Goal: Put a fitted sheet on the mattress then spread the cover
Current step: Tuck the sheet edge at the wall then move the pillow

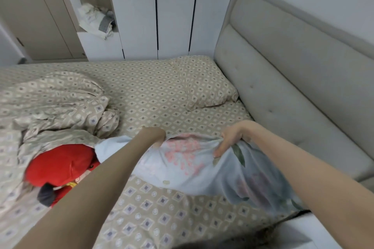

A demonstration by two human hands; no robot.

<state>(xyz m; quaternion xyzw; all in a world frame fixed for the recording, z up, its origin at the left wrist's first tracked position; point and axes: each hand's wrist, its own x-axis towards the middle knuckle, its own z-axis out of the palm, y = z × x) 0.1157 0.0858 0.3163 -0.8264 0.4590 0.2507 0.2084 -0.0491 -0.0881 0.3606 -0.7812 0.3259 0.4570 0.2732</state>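
Observation:
A beige diamond-patterned fitted sheet (pixel 153 91) lies over the mattress. A crumpled cover (pixel 58 103) in the same pattern is bunched at the left. In front of me a pale blue floral pillow (pixel 194 170) lies across the near part of the bed. My left hand (pixel 155 134) grips its far edge, fingers curled into the fabric. My right hand (pixel 230 139) pinches the same edge further right, thumb on top. A matching beige pillow (pixel 204 83) rests by the headboard.
A padded grey headboard (pixel 293 79) runs along the right. A red plush toy (pixel 60 168) lies at the left under my left forearm. White wardrobe doors (pixel 174 10) stand behind the bed, with a shelf of folded cloth (pixel 97 20) at the back left.

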